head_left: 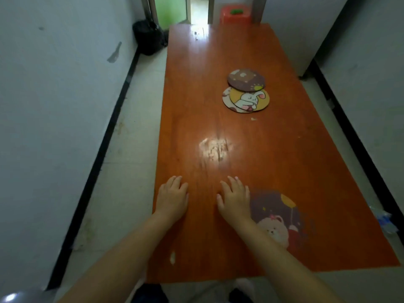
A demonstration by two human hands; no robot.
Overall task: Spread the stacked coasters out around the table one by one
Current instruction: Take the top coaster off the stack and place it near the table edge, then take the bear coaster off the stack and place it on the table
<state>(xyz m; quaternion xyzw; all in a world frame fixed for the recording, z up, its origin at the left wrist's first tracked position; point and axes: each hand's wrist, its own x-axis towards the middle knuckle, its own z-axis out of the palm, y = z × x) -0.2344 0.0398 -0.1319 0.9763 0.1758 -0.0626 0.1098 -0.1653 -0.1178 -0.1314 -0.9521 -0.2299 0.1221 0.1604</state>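
the place looks like a plain room in a home or small flat. a long glossy orange-brown worktop (pixel 218 62) fills the centre of the frame, between bare pale walls (pixel 54 95) with black skirting (pixel 105 136) over a light tiled floor (pixel 131 119). at the top edge a doorway (pixel 197 9) opens onto a green-lit space, with a red plastic stool (pixel 235 16) beside it and a black bag (pixel 148 37) in the upper-left corner.

The right forearm hides the left edge of the blurred purple round coaster with a pink bear (pixel 282 217) near the table's front. Farther off, the brown round coaster (pixel 246 79) overlaps the yellow rabbit coaster (pixel 251 99), which covers most of a cream coaster (pixel 227 101) underneath (its picture unreadable). Both elbows leave the bottom edge.
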